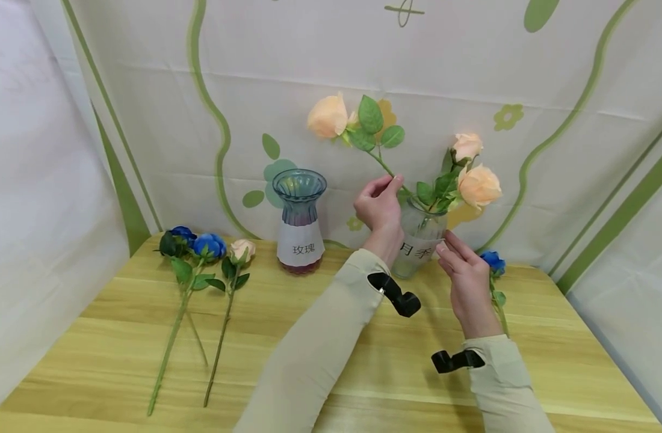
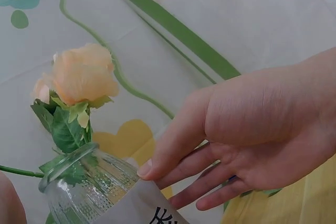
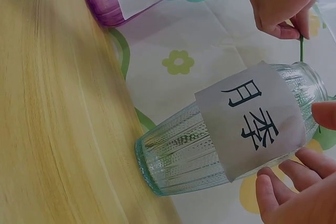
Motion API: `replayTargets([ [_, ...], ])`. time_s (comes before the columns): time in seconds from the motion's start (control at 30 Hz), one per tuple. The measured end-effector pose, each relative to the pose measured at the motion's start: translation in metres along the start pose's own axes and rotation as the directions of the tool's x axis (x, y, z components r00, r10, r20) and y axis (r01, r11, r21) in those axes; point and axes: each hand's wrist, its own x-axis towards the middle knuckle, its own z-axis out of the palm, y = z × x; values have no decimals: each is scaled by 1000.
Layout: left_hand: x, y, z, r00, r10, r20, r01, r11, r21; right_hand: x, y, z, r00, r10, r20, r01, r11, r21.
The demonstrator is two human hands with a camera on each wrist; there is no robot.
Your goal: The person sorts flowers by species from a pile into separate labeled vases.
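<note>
In the head view my left hand [image 1: 382, 207] pinches the green stem of a peach rose [image 1: 329, 117] between thumb and fingers. The bloom leans up to the left, and the stem's lower end goes into the mouth of a ribbed clear glass vase [image 1: 425, 222]. Two more peach roses [image 1: 479, 186] stand in that vase, leaning right. My right hand [image 1: 466, 282] is at the vase's right side, its fingers mostly straight. In the left wrist view its thumb [image 2: 146, 167] touches the edge of the white paper label [image 3: 252, 121]; whether the other fingertips touch is unclear.
A blue-to-purple glass vase [image 1: 300, 210] with a paper label stands left of centre. Blue flowers [image 1: 209, 245] and a pale peach rose [image 1: 242, 249] lie at the table's left. Another blue flower [image 1: 493, 263] lies beyond my right hand. A patterned cloth [image 1: 287, 108] hangs behind.
</note>
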Motion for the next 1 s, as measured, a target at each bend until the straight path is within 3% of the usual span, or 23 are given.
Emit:
replayTargets([
  [0.23, -2, 1, 3, 1000, -20, 9, 21, 1000, -6, -1, 0, 0, 1000, 9, -2, -9, 1000, 12],
  [0.47, -3, -1, 6, 999, 25, 43, -28, 997, 72, -2, -1, -2, 1000, 1, -5, 0, 1000, 27],
  [0.77, -8, -15, 6, 996, 34, 83, -45, 991, 129, -4, -2, -6, 1000, 0, -1, 0, 1000, 9],
  [0.93, -9, -28, 1, 998, 42, 51, -52, 972, 229, -6, 0, -5, 1000, 2, 9, -2, 1000, 14],
  [1.0, -9, -32, 0, 998, 51, 47, -60, 975, 216, -6, 0, -3, 1000, 4, 13, -4, 1000, 17],
])
